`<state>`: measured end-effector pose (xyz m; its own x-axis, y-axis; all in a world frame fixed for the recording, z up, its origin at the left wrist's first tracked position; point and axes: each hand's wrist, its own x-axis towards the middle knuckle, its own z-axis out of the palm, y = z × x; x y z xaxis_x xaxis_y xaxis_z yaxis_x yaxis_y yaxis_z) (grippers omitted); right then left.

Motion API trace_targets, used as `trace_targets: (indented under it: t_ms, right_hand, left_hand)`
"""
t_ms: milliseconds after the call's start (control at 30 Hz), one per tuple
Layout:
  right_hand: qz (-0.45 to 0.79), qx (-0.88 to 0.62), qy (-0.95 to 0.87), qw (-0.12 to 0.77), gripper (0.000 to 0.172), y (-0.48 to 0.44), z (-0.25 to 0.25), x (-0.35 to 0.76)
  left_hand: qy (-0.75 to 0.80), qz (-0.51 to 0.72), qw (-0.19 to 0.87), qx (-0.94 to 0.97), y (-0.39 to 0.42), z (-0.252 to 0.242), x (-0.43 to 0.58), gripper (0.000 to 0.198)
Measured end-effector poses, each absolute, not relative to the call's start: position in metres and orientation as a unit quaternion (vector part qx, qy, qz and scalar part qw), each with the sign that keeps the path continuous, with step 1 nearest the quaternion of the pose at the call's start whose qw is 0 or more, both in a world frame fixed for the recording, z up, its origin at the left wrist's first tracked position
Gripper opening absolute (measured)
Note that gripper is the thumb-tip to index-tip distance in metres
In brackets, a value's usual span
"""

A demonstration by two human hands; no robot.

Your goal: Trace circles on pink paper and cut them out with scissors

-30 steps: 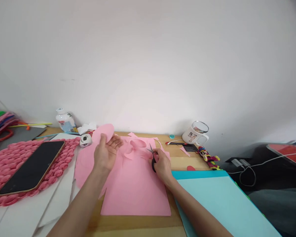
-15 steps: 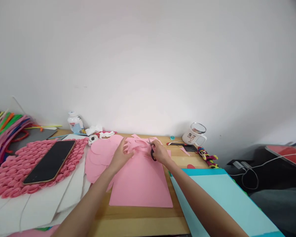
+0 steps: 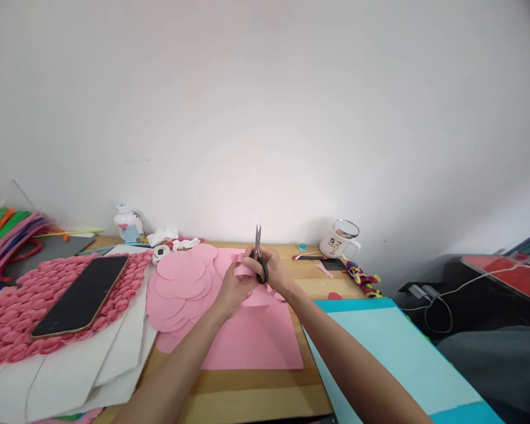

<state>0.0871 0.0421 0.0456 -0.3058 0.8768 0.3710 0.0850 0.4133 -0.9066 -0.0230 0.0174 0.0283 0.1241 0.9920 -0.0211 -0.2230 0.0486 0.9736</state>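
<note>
My right hand is closed on a pair of black-handled scissors, whose blades point away from me toward the wall. Close against it, my left hand grips crumpled strips of pink paper. Loose ends of that paper hang below both hands. Beneath them lie flat pink sheets on the wooden table. Just left of my left hand is a pile of pink paper circles, overlapping one another.
To the left, a phone rests on a pink rosette mat over white sheets. Colourful pipe cleaners and a white bottle stand behind. On the right are a mug, a small figure and light blue sheets.
Both hands have come together over the pink sheets. The scissors now point upright in view, and the paper strips have been lifted and bunched. My left hand has closed on them.
</note>
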Motion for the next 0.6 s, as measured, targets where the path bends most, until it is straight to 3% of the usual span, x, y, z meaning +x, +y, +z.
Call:
trace_targets:
  t_ms: [233,500,600]
  right_hand:
    - [0.324,-0.427,-0.66,0.527,0.025,0.035,0.044,0.089]
    - [0.577,-0.343,-0.445,0.593,0.029,-0.021,0.033,0.077]
    - [0.682,-0.268,-0.259,0.629,0.028,-0.028,0.035,0.064]
  left_hand:
    - [0.455,0.606,0.534,0.374,0.023,0.02,-0.033,0.01]
    - [0.461,0.655,0.407,0.439,0.021,0.031,-0.027,0.009]
    - [0.435,0.629,0.348,0.542,0.007,0.037,-0.02,0.012]
